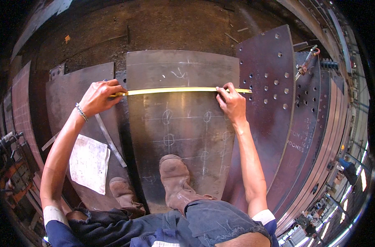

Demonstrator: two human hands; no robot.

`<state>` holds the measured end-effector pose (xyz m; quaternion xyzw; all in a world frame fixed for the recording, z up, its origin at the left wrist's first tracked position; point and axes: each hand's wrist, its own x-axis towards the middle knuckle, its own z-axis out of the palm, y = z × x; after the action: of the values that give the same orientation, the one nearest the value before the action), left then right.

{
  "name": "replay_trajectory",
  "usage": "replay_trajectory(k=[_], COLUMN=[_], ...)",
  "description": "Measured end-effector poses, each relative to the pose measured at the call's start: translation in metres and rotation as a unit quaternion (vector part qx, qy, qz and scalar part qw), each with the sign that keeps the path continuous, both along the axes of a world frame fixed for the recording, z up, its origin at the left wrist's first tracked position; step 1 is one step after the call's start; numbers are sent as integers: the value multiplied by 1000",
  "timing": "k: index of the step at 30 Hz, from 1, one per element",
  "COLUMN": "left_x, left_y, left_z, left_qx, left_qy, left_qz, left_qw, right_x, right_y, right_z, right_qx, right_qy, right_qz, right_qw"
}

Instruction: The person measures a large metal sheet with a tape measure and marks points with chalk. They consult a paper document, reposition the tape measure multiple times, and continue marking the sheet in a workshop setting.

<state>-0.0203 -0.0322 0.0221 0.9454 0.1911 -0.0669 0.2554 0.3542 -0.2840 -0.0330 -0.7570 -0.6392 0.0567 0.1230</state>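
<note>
The tape measure (171, 90) lies extended from side to side across the upper part of the middle steel plate (148, 107). The left hand (101, 94) is located at the plate's left edge, fingers curled closed around the tape's left portion. The right hand (232, 101) is located near the right edge, thumb and fingertips pinched together on the tape. The tape's right end projects past this hand, over the adjacent holed plate (261, 45). Chalk lines and circles mark the middle plate below the tape. On the left plate (82, 80) lie a paper sheet (88, 162) and, just beside it, a narrow metal strip (110, 140). One brown boot (173, 177) rests on the middle plate.
</note>
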Motion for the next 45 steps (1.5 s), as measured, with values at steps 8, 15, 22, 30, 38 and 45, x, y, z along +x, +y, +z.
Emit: replay_trajectory(k=[8, 15, 22, 30, 38, 45], left_x=[3, 10, 14, 8, 7, 7], left_y=[1, -3, -4, -2, 2, 0], left_z=[5, -5, -7, -11, -12, -16], left_qx=[-7, 7, 32, 22, 16, 15], left_qy=[10, -21, -3, -26, -17, -33], left_qz=[6, 13, -16, -29, -32, -22], left_qw=[1000, 1000, 999, 999, 999, 999], right_x=[-20, -22, -45, -51, -50, -45], right_y=[15, 12, -1, 7, 5, 6], right_z=[-1, -2, -15, -14, -12, -5], right_qx=[9, 6, 80, 104, 82, 70], right_qy=[10, 23, 1, 4, 19, 35], right_qz=[40, 6, -65, -78, -79, -64], right_qw=[999, 1000, 995, 991, 993, 995])
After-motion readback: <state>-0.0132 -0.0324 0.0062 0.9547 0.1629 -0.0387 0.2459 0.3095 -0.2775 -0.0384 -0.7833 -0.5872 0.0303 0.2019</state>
